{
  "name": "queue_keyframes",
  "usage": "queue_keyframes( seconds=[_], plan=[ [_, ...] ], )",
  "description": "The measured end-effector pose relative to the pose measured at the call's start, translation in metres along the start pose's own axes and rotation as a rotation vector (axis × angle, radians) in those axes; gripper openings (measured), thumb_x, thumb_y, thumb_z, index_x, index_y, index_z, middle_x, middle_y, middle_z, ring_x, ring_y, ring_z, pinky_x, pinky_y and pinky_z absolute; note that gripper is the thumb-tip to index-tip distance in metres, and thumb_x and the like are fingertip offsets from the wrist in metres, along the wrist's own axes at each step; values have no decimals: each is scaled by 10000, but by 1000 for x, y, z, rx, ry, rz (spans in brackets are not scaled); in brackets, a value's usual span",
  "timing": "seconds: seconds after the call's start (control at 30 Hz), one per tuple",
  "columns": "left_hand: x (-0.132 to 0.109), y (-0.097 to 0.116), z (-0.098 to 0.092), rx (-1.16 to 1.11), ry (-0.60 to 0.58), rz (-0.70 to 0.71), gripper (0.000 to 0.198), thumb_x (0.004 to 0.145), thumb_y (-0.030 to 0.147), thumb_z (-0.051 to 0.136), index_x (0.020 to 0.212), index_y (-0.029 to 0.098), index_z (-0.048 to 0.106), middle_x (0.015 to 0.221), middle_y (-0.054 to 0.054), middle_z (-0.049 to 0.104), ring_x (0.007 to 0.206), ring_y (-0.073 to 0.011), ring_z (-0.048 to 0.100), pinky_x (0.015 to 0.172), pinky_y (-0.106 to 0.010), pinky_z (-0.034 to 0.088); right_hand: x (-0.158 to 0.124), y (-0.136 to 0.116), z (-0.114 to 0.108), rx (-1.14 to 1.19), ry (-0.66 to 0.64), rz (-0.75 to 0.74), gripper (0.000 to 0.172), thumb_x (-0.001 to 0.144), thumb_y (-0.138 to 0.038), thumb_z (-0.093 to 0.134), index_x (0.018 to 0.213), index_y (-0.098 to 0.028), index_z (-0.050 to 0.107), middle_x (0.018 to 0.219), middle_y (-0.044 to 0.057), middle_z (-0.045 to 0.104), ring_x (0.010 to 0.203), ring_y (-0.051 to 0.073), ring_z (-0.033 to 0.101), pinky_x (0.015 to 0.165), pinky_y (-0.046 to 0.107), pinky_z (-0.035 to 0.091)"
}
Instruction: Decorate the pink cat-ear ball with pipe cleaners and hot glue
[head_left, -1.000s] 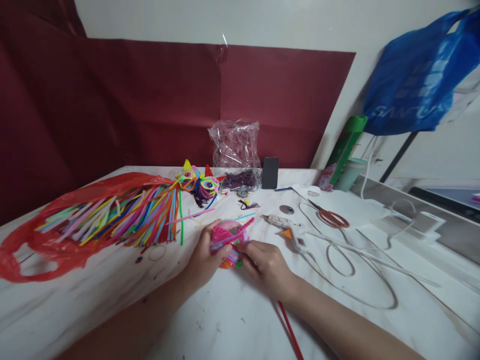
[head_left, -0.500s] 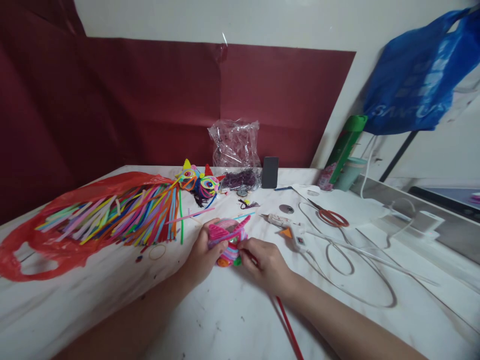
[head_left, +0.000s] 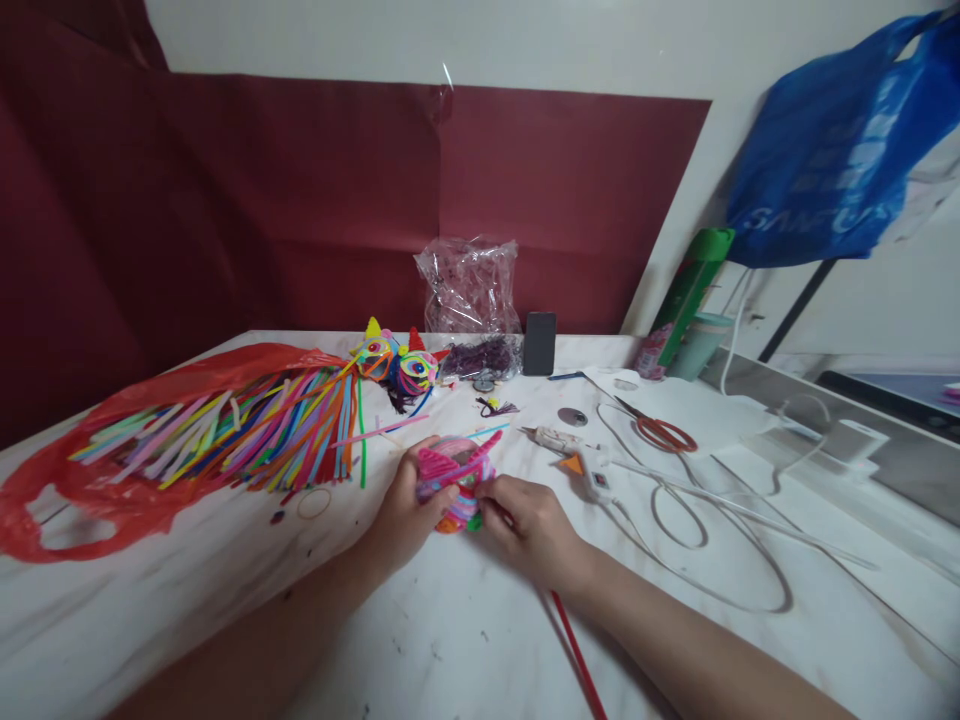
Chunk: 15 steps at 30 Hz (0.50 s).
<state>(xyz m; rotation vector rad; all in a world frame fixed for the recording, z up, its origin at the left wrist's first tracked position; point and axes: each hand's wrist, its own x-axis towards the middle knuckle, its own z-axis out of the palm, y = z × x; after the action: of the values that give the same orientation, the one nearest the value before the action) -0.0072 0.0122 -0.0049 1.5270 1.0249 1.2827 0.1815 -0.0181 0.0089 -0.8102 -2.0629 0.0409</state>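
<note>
My left hand (head_left: 409,505) is closed round a pink and purple pipe-cleaner figure (head_left: 455,468), its thumb lying across the front. A pointed pink ear sticks up on the figure, and orange and green round parts show along its bottom. At the figure's right side, my right hand (head_left: 525,520) is in a pinch against it. A red pipe cleaner (head_left: 576,650) runs out from under that hand toward the front edge. The fingers hide where the red strand meets the figure.
Many coloured pipe cleaners (head_left: 262,430) lie on a red plastic bag (head_left: 142,510) to the left. Two finished-looking figures (head_left: 416,372) stand behind. On the right are a glue gun (head_left: 555,440), scissors (head_left: 664,434) and a looping white cable (head_left: 784,590). A black phone-like slab (head_left: 540,343) stands at the back.
The pink figure and my left thumb have shifted very slightly. Both hands keep their hold, and the things on the table stay where they were.
</note>
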Motion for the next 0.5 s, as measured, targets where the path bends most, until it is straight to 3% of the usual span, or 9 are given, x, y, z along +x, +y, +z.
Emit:
queue_keyframes(
  seconds=[0.33,0.43,0.5],
  plan=[
    [-2,3,8,-28,65,-18,724,603,208,766,1281,222,513,1297,-106,603,1210,-310,568,1029,-430,446,0,-1,1,22,19,36,163,887,-122,458,818,-200,583,618,-16,561,521,110,497,525,212,385],
    [-1,7,9,-9,108,-44,730,580,215,776,1265,219,524,1288,-102,612,1187,-305,588,1004,-417,469,2,-1,-2,146,91,162,142,864,-144,480,835,-207,604,662,-5,629,553,114,560,517,202,420],
    [1,10,10,-25,141,-69,713,571,220,772,1244,210,537,1260,-103,633,1143,-294,617,978,-406,489,5,6,-5,242,214,319,108,852,-183,495,844,-212,599,638,-19,625,548,119,578,515,204,446]
  ],
)
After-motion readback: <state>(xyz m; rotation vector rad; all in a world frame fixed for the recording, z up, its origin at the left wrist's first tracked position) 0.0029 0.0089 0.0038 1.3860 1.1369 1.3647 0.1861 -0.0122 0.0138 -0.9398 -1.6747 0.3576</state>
